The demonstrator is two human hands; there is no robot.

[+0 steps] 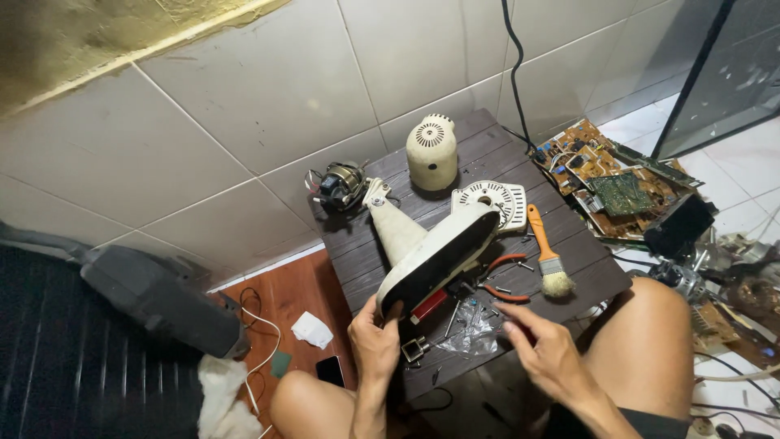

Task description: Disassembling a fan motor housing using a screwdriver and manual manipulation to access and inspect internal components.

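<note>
Sitting low over a small dark slatted table [585, 260] on white floor tiles, wood flooring at its left edge. Left hand [375, 337] grips the near rim of the tilted cream fan base [435, 256] at the table's near-left. Right hand [543, 351], loosely curled, empty, hovers over the near edge by a clear plastic bag [471, 332]. Circuit boards [605, 175] lie past the right edge.

Cream fan base [435, 256] is lying tilted on its side on the dark table, open underside facing the camera, neck pointing away.
</note>
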